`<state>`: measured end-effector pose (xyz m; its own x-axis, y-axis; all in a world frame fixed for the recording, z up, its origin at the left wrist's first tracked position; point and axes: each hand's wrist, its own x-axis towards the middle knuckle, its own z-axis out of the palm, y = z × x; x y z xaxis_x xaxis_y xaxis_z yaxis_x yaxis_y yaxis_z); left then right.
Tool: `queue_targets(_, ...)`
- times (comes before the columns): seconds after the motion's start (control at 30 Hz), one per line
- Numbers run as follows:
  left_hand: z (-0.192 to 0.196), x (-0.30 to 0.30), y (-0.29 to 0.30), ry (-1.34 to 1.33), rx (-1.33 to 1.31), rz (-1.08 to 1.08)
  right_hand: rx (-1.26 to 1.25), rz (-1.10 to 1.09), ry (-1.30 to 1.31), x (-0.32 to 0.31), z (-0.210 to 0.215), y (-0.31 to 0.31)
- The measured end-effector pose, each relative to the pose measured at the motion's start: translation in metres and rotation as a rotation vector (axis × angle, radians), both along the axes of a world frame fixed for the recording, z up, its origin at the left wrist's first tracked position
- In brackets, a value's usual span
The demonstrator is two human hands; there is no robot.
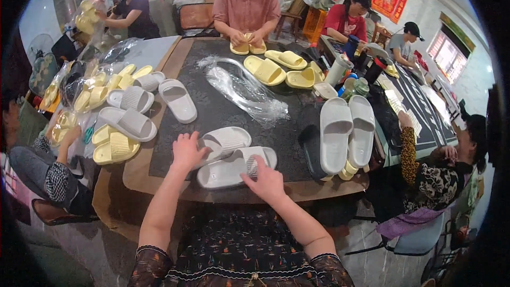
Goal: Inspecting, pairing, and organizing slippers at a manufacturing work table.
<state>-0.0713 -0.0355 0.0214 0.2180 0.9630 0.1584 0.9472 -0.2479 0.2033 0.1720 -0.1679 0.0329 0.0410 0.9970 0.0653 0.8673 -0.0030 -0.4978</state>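
Observation:
A pair of light grey slippers lies on the dark mat at the near table edge, toes to the right. My left hand (187, 152) is over the heel end of the far slipper (227, 141), fingers spread and thumb reaching out along it. On the near slipper (220, 174) rests my right hand (267, 182), thumb and fingers apart across its ribbed strap. Its outer fingers are partly hidden. Left of my hands lie a single grey slipper (178, 101), more grey slippers (128, 122) and a yellow slipper (116, 149).
Clear plastic bags (241, 87) lie mid-table. A white pair (337, 135) stands at the right. Across, a person's hands (247, 41) hold yellow slippers; more yellow slippers (265, 70) lie near. Bottles and a tumbler (338, 69) stand at right. Other people sit on both sides.

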Motion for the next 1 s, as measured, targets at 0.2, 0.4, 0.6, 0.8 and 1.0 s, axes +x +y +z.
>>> queue_targets(0.2, -0.002, -0.002, -0.056, -0.218, -0.138, -0.035, 0.295, -0.017, 0.041, 0.036, -0.024, 0.027)
queue_targets(0.4, 0.015, -0.005, -0.092, -0.391, -0.435, -0.094, 0.384, 0.07, 0.135, 0.051, -0.024, 0.032)
queue_targets(0.6, 0.033, 0.007, -0.053, -0.48, -0.232, -0.172, 0.396, 0.076, 0.177, 0.047, -0.027, 0.03)
queue_targets(0.8, 0.0, 0.07, 0.011, -0.358, 0.121, -0.452, 0.439, 0.076, 0.223, 0.047, -0.03, 0.029)
queue_targets(1.0, -0.036, 0.107, 0.05, -0.366, -0.068, -0.394, 0.503, 0.099, 0.309, 0.048, -0.036, 0.029)
